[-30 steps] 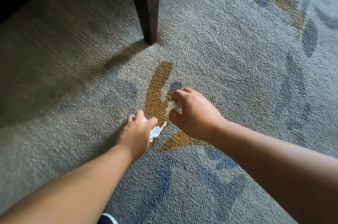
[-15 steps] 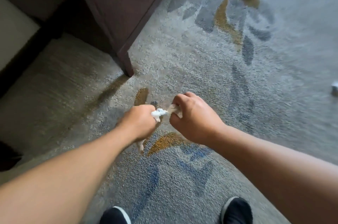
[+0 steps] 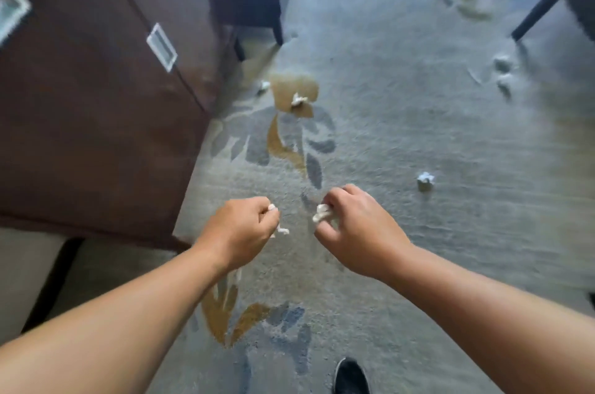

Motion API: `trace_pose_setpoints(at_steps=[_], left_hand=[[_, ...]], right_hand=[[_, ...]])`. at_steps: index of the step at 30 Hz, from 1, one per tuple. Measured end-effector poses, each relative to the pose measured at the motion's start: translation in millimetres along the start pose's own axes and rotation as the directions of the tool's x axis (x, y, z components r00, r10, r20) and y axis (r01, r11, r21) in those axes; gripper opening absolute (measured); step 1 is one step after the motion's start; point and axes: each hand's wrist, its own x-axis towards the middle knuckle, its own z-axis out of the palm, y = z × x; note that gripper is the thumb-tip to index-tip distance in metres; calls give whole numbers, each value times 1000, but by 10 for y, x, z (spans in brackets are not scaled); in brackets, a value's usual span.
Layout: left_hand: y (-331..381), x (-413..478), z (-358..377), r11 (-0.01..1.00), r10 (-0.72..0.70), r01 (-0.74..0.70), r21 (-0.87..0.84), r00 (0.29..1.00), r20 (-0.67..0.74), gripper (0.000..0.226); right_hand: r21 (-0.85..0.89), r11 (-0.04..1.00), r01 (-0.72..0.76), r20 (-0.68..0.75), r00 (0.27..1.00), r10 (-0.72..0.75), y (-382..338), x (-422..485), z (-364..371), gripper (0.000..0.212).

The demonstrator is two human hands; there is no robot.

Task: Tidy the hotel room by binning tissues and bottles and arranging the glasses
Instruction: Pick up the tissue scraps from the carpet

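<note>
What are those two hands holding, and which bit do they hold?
The left hand grips a crumpled tissue, the right hand another tissue wad, each bunched inside curled fingers, ends poking out.

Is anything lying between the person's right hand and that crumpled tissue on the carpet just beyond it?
Nothing visible: only bare carpet separates the right hand from the crumpled tissue, though that hand grips another tissue.
</note>
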Motion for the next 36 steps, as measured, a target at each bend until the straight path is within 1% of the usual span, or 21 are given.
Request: trace_pose_setpoints(at_steps=[3,5,8,12,16,19,22,25,27,36], left_hand=[[490,326,-112,999,15,-15,42,1000,-15,18],[760,582,-120,998,36,-37,51,999,14,3],[1048,1005,-79,996,82,-84,35,996,45,10],[1315,1752,80,987,143,-148,69,987,68,18],[1507,2662,315,965,244,-255,60,959,146,26],[1620,3194,500,951,298,-305,49,947,117,23],[1665,3583,816,947,303,-314,70,944,134,21],[1669,3894,1310,922,347,-369,119,922,171,31],[1644,4074,1660,914,355,-381,137,917,185,36],[1279,5019,3521,900,382,-410,151,906,184,36]], right_hand=[[-9,998,-54,-22,998,54,252,32,-461,22],[-10,995,-104,-30,994,103,443,116,-701,27],[-19,986,-165,-48,985,164,718,326,-929,28],[-25,973,-229,-61,972,227,1164,743,-1085,24],[-33,954,-298,-81,952,294,1725,1263,-1170,23],[-13,940,-340,-99,936,337,2115,1532,-1170,17],[20,923,-385,-109,916,385,2497,1690,-1043,13],[40,904,-426,-108,897,428,3002,1770,-798,14],[37,883,-467,-99,878,468,3379,1811,-599,15],[-7,807,-590,-71,805,589,5253,2138,639,16]])
